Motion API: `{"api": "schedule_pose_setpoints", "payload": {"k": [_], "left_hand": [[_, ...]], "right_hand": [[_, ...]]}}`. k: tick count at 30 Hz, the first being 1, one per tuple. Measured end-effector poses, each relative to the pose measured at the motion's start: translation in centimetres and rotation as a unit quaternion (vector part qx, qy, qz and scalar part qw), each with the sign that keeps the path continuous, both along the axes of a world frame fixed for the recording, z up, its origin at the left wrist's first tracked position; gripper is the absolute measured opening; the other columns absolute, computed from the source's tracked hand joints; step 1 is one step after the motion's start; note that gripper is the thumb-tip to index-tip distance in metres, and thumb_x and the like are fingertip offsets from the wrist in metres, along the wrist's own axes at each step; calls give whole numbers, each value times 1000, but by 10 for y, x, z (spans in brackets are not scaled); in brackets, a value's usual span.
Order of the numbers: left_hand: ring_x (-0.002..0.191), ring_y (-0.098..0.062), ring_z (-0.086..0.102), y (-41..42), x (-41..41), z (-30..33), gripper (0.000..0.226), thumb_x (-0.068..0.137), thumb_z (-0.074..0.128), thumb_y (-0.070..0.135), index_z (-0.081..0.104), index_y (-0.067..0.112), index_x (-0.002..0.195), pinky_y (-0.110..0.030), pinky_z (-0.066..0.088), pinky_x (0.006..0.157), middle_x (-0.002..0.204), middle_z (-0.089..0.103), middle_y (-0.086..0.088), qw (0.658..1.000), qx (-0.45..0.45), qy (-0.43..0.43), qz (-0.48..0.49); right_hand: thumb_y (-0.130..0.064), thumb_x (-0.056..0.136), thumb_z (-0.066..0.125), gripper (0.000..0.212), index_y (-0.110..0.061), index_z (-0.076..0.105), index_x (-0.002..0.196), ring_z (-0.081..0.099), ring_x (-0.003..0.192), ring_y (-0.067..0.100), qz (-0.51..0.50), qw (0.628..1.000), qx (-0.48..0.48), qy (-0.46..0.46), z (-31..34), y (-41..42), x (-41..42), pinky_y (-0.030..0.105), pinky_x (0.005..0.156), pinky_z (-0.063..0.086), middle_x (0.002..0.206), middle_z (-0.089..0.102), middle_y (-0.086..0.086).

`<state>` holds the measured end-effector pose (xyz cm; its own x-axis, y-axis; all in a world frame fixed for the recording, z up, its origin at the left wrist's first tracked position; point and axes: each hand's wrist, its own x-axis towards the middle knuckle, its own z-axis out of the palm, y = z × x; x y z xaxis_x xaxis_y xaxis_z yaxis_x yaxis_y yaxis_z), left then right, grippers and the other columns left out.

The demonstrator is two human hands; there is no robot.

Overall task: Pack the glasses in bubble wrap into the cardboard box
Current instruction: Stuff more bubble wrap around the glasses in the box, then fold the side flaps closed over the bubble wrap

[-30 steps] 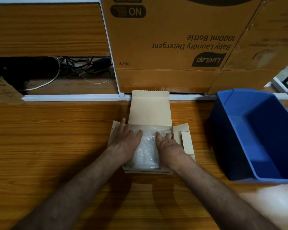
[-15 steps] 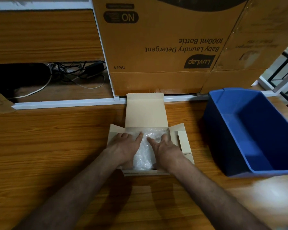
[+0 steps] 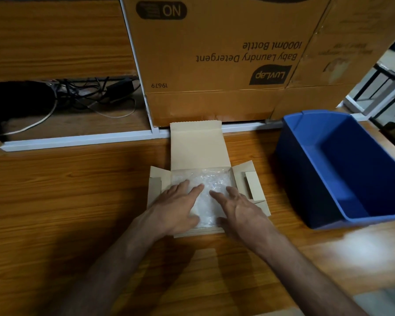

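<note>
wrap in box, bin right

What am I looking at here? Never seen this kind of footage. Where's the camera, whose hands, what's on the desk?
There is no robot. A person works with bare hands, and the single view comes from a wide-angle camera worn on their head, looking forward and down.

On the wooden desk sits a small cardboard box with its lid and side flaps folded open. Inside lies a bundle of bubble wrap; the glasses themselves cannot be seen through it. The left hand and right hand rest on the bundle with fairly straight fingers, pressing it down rather than gripping it.

To the right stands a blue plastic bin. Behind the small box is a large brown carton, printed upside down with "Baby Laundry Detergent". At the back left, cables lie in a recess.
</note>
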<state>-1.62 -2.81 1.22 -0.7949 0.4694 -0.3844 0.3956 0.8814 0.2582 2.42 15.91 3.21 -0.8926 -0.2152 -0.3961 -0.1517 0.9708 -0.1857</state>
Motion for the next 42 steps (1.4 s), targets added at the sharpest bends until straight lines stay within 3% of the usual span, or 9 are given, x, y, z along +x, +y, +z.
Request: {"api": "schedule_pose_setpoints", "payload": {"k": [6, 13, 18, 23, 29, 31, 33, 37, 42], "left_hand": [[145, -28, 33, 7, -5, -5, 110, 80, 76, 59, 6, 34, 160, -43, 39, 114, 161, 28, -4, 998, -39, 58, 6], [148, -29, 26, 14, 3, -1, 111, 85, 71, 59, -2, 30, 162, -42, 30, 120, 166, 17, -7, 996, -54, 67, 21], [150, -21, 21, 6, 16, 13, 94, 86, 70, 58, 15, 36, 159, -41, 27, 122, 166, 18, 4, 988, 47, 120, 89], [147, -30, 27, -17, 26, 8, 87, 87, 73, 50, 27, 26, 156, -47, 28, 118, 161, 26, -7, 933, 130, 219, 254], [132, -24, 48, -25, 28, -5, 64, 97, 64, 38, 33, 28, 152, -50, 52, 101, 148, 44, -2, 842, 286, 163, 428], [119, -20, 58, -22, 29, -9, 56, 97, 65, 33, 41, 29, 146, -44, 59, 87, 136, 55, 2, 812, 332, 167, 451], [108, -14, 60, -16, 32, -9, 53, 95, 70, 30, 47, 25, 143, -30, 56, 76, 123, 59, 6, 793, 350, 180, 465], [96, -1, 62, 5, 37, -6, 42, 88, 77, 18, 64, 21, 127, -16, 51, 71, 113, 64, 9, 796, 350, 210, 447], [93, -11, 62, 34, 38, -9, 43, 83, 74, 7, 66, 15, 125, -26, 59, 78, 113, 58, 0, 849, 265, 237, 390]], "right_hand": [[-27, 93, 72, 81, -36, 23, 157, 41, 141, 28, -21, 1000, -4, 2, -6, -6, -14, 41, 110, 44, 159, 27, 10], [-25, 92, 74, 79, -31, 27, 155, 46, 135, 27, 0, 1000, 0, 23, -2, 0, -15, 40, 104, 49, 152, 33, 8], [-38, 96, 63, 57, -31, 42, 149, 47, 136, 22, -8, 980, -59, 189, 1, 19, 0, 36, 102, 53, 157, 37, 5], [-42, 89, 72, 49, -25, 61, 133, 41, 140, 31, -111, 950, -79, 282, -8, 44, 2, 46, 110, 42, 156, 39, 15], [-36, 96, 65, 38, -25, 63, 132, 40, 139, 33, -201, 941, -175, 207, -20, 64, 3, 41, 100, 49, 157, 34, 17], [-29, 98, 64, 32, -24, 66, 129, 44, 136, 25, -215, 926, -234, 202, -22, 67, 1, 29, 97, 47, 151, 40, 10], [-24, 97, 66, 23, -22, 69, 120, 55, 121, 22, -235, 902, -289, 219, -22, 67, -2, 34, 94, 56, 126, 51, -1], [-16, 87, 78, 39, -30, 62, 119, 64, 95, 6, -251, 864, -380, 216, -19, 59, -3, 31, 69, 63, 109, 58, -19], [-10, 79, 81, 49, -27, 58, 119, 67, 85, 4, -255, 856, -401, 201, -18, 35, -1, 17, 64, 58, 101, 64, -16]]}}
